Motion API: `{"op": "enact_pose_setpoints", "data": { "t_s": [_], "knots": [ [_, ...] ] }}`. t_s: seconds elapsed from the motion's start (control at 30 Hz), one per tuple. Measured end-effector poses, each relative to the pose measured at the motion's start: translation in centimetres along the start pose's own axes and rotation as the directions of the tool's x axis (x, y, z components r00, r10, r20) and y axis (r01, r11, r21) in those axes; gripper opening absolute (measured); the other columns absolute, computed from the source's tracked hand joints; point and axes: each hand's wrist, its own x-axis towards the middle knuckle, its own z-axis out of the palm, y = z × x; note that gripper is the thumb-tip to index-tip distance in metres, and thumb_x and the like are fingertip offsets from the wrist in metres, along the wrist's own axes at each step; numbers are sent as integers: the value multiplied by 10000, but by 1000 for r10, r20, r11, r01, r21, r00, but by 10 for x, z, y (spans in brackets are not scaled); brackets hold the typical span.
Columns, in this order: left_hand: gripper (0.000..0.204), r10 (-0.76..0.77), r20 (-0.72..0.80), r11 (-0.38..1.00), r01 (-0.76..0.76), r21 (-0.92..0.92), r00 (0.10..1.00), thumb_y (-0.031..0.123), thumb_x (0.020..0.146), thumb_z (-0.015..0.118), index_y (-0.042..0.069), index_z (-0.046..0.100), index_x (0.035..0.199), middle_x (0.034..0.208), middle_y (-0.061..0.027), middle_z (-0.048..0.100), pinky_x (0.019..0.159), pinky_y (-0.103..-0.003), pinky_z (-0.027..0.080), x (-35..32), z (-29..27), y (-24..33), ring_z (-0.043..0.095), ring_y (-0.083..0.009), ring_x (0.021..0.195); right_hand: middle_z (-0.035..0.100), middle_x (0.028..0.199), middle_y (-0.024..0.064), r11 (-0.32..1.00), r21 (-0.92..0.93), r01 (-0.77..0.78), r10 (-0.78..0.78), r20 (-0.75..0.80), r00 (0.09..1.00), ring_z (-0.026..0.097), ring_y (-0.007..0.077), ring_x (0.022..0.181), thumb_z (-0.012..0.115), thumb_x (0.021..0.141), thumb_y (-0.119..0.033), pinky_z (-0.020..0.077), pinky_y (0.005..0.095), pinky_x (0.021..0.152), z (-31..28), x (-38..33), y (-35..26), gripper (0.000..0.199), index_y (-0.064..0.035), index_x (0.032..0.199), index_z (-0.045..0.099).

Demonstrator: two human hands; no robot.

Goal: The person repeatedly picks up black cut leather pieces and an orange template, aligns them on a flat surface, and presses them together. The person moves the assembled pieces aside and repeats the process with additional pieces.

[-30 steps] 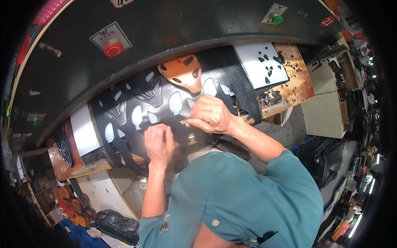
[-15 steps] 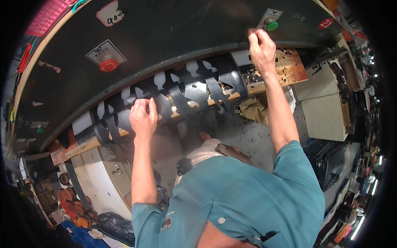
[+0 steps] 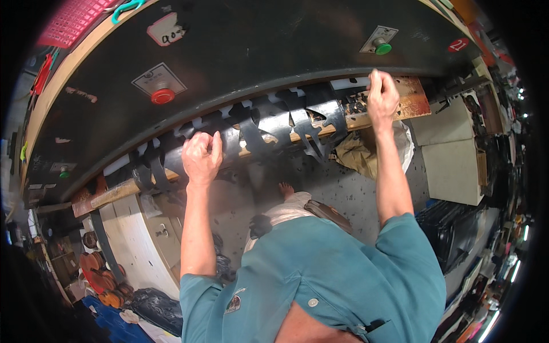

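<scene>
A glossy black sheet (image 3: 270,127) with cut-out openings and hanging strips lies along a wooden-edged bed under a dark machine panel (image 3: 251,51). My left hand (image 3: 201,159) is closed over the left half of this sheet, fingers curled and thumb raised; whether it grips the sheet is hidden. To the right, my right hand (image 3: 383,98) is closed just below the panel's lower edge, by the end of the bed. Anything between its fingers is too small or hidden to make out.
The panel carries a red push button (image 3: 162,94) and a green one (image 3: 382,47). A stained brown board (image 3: 416,96) sticks out at the right end. Below lies a crumpled tan bag (image 3: 361,153) on the scrap-strewn floor; pale cabinets (image 3: 452,166) stand at right.
My right hand has dropped from beside the green button to the panel's lower edge. The left hand stays over the black sheet. The whole view has shifted slightly.
</scene>
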Motion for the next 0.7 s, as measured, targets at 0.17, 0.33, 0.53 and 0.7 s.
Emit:
{"op": "enact_pose_setpoints", "data": {
  "t_s": [0.17, 0.33, 0.53, 0.7],
  "knots": [
    [339, 4, -12, 1000, -4, 6, 1000, 156, 924, 803, 63, 549, 720, 671, -89, 570, 642, -419, 451, 0, -2, 0, 579, -323, 619, 634, 777, 115, 962, -114, 250, -221, 218, 951, 618, 241, 665, 719, 1003, -160, 478, 356, 623, 25, -74, 17, 174, -15, 906, 712],
    [367, -26, -6, 1000, 26, 3, 1000, 184, 914, 824, 62, 560, 689, 660, -93, 565, 627, -419, 449, 4, -4, 3, 578, -324, 609, 694, 802, 102, 979, -195, 61, -6, 272, 962, 679, 312, 683, 742, 978, -205, 517, 415, 630, 26, -76, 11, 184, -58, 870, 714],
    [405, -56, 23, 998, 56, -6, 998, 188, 885, 825, 62, 516, 655, 658, -95, 571, 637, -424, 452, 3, -4, 4, 582, -330, 622, 690, 803, 123, 979, -193, 66, -12, 271, 963, 677, 323, 692, 742, 974, -197, 517, 422, 637, 25, -77, 7, 196, -43, 858, 709],
    [405, -49, 50, 999, 49, 8, 998, 200, 905, 821, 46, 529, 670, 648, -109, 571, 644, -427, 456, 3, -2, 1, 582, -340, 618, 673, 792, 147, 992, -119, 47, -12, 278, 961, 663, 340, 690, 737, 981, -161, 511, 419, 641, 25, -76, 10, 176, -19, 881, 709]
  ]
}}
